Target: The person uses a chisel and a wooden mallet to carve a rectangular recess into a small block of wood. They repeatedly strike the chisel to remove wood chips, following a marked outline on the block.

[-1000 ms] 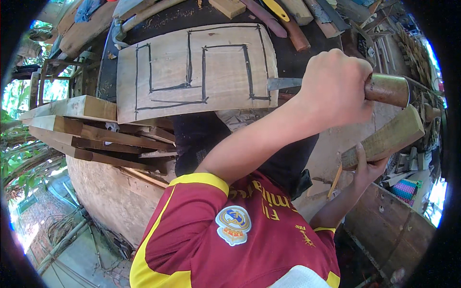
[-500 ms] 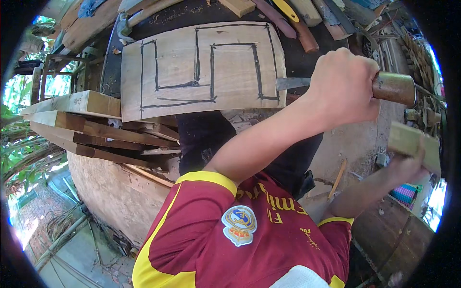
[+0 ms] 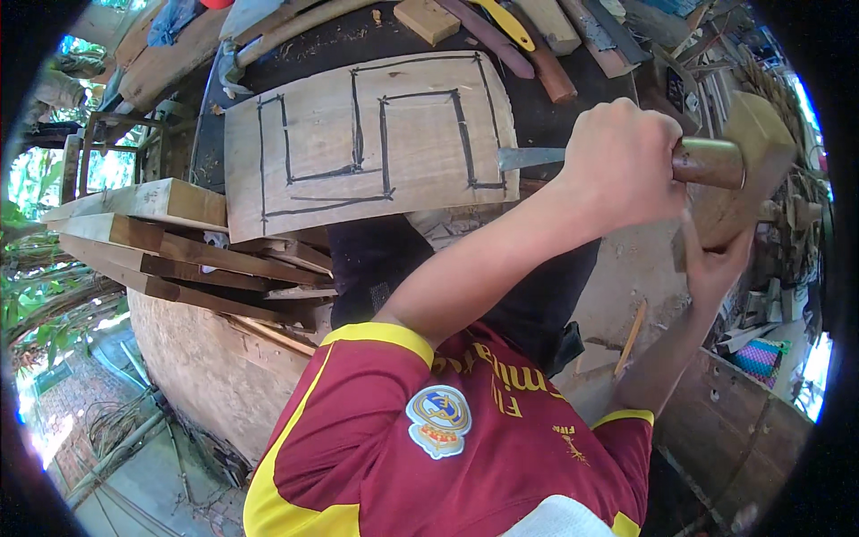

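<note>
A pale wooden board [image 3: 420, 174] with thick black marker lines, forming angular U-shaped outlines, lies on a dark work surface. My left hand [image 3: 622, 157] is wrapped round a chisel [image 3: 711, 164] with a brown wooden handle. The chisel lies level, its blade pointing left and its tip at the board's right edge. In my right hand [image 3: 720, 264] is a thick wooden block [image 3: 761, 134], lifted upright at the butt end of the chisel handle. Whether block and handle touch I cannot tell. Some right-hand fingers are hidden behind the block.
Several squared timbers [image 3: 170, 201] are stacked left of the board. A claw hammer [image 3: 234, 72] lies past its far left corner. At the far side are a small wood block [image 3: 428, 20] and a yellow-and-black handled tool [image 3: 506, 22]. A thin wood strip [image 3: 632, 336] lies at right.
My right hand has swung the wooden block up and inward to the chisel's handle end. My left hand, the chisel and the board appear slightly further left.
</note>
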A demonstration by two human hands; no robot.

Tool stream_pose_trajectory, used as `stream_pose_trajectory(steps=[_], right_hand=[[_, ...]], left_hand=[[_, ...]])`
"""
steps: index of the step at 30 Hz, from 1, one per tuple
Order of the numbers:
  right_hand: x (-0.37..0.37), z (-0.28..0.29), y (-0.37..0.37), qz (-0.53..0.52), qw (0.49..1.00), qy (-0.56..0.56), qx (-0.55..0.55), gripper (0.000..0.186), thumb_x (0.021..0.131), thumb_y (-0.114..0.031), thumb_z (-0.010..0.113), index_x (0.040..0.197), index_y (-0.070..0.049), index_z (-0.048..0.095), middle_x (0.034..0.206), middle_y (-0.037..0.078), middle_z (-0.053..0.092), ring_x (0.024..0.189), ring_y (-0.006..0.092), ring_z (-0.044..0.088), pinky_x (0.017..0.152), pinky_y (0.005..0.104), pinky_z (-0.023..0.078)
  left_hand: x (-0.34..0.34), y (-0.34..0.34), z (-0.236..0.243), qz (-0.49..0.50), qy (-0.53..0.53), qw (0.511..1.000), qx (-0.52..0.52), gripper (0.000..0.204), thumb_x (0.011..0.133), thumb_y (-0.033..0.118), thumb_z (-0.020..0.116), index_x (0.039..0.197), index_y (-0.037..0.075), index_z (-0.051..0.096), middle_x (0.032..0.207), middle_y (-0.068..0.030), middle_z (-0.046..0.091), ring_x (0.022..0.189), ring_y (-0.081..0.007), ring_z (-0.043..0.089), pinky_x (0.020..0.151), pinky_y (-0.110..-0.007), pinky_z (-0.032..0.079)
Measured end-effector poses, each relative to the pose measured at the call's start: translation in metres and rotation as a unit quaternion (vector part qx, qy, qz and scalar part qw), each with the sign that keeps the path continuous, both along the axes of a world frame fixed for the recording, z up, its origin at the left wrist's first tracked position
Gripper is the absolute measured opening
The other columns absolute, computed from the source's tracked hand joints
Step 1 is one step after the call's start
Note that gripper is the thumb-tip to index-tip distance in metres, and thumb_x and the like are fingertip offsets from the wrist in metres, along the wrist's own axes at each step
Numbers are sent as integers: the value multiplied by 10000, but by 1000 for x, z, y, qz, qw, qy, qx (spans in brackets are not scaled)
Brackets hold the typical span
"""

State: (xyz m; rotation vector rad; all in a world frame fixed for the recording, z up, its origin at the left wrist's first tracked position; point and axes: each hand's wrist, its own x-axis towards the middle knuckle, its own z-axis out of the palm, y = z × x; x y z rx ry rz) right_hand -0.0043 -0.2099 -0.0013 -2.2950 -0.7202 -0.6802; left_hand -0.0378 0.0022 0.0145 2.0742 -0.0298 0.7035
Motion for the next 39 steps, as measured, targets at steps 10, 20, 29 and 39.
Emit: stream_pose_trajectory(steps=[10, 20, 29, 39], right_hand=[[-9, -31, -29, -60, 978, 135, 149, 714, 684, -39, 773, 1283, 36, 392, 1174, 127, 519, 1059, 184, 510, 925, 320, 405], [-20, -19, -35, -54, 983, 126, 119, 738, 662, -62, 796, 1279, 41, 404, 1208, 147, 509, 1077, 217, 502, 929, 340, 402], [19, 34, -38, -74, 972, 17, 221, 615, 666, -4, 771, 1201, 36, 470, 1130, 143, 549, 1018, 230, 546, 872, 362, 462], [41, 44, 6, -57, 995, 77, -28, 606, 661, -130, 796, 1167, 44, 511, 1127, 139, 587, 999, 221, 575, 908, 330, 434]], left_hand=[[0, 0, 3, 22, -17, 999, 27, 158, 526, 182, 654, 617, 62, 608, 553, -158, 558, 585, -363, 589, 571, -420, 501], [6, 7, -2, 43, -59, 997, 7, 157, 506, 173, 659, 590, 52, 604, 543, -153, 562, 569, -331, 601, 554, -393, 495], [10, 16, -2, 46, -71, 996, -39, 161, 548, 182, 655, 618, 45, 606, 563, -161, 562, 578, -355, 587, 577, -398, 503], [8, 16, 1, 48, -22, 998, -19, 177, 527, 175, 639, 648, 46, 622, 601, -177, 583, 618, -366, 601, 616, -429, 509]])
